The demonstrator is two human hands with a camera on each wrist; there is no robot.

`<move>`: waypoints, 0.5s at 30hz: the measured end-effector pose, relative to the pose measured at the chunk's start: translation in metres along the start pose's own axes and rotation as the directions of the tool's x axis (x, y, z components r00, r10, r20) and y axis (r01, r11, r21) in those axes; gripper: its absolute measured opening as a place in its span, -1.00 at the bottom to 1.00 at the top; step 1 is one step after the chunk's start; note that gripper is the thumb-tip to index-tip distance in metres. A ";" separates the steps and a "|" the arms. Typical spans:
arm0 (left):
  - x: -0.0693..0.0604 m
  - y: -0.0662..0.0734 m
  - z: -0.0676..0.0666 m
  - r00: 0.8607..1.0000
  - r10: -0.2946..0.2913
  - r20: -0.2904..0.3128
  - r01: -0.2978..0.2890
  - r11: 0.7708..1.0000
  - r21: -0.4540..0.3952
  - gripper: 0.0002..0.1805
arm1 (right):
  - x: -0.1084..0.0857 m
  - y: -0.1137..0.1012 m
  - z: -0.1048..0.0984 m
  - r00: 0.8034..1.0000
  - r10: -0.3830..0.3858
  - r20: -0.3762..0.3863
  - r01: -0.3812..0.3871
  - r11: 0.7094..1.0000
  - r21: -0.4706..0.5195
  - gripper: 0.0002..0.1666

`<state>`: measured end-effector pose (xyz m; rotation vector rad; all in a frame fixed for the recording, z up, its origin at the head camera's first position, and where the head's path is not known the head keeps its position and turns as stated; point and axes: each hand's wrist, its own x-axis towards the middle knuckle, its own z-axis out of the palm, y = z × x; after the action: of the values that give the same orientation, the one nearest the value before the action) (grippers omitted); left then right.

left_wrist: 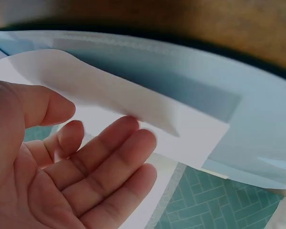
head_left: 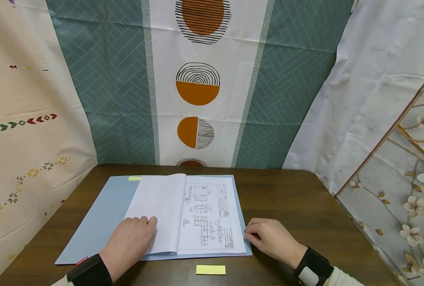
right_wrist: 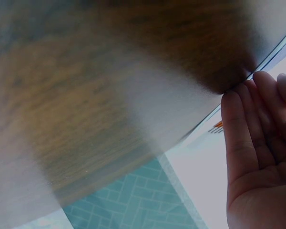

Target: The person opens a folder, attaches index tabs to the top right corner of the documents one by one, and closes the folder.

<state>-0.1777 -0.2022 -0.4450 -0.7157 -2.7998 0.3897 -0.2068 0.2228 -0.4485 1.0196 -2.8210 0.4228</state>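
Observation:
A blue folder (head_left: 93, 222) lies spread on the table, holding white sheets. The right-hand sheet (head_left: 215, 214) shows technical drawings; a blank turned page (head_left: 158, 206) lies over the left side, bulging near the fold. My left hand (head_left: 131, 242) rests on that blank page, and in the left wrist view the hand (left_wrist: 95, 167) has relaxed, slightly bent fingers by the page (left_wrist: 190, 138). My right hand (head_left: 272, 240) touches the folder's right edge; in the right wrist view its fingertips (right_wrist: 262, 143) meet that edge, fingers loosely bent, holding nothing visible.
A yellow sticky note (head_left: 210, 270) lies on the brown table (head_left: 287, 194) in front of the folder. Another yellow tab (head_left: 134, 178) is at the folder's top left. Patterned cloths (head_left: 122, 79) hang behind and at both sides.

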 end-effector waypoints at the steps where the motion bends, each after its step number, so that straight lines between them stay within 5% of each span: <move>1: 0.001 0.000 -0.001 1.000 -0.001 -0.002 0.001 1.000 0.004 -0.52 | 0.000 0.000 0.000 1.000 0.000 -0.001 0.000 1.000 -0.001 -0.95; 8: 0.009 0.002 -0.009 1.000 -0.005 -0.016 0.005 1.000 -0.006 -0.45 | 0.001 -0.001 -0.001 1.000 0.002 0.002 -0.002 1.000 -0.002 -0.93; 15: 0.019 0.011 -0.017 0.995 0.034 -0.094 -0.035 0.999 -0.009 -0.51 | 0.002 -0.001 -0.002 1.000 0.000 0.013 0.000 1.000 0.002 -0.91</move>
<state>-0.1844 -0.1797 -0.4300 -0.7655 -2.7068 0.3388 -0.2079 0.2215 -0.4463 1.0261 -2.8328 0.4213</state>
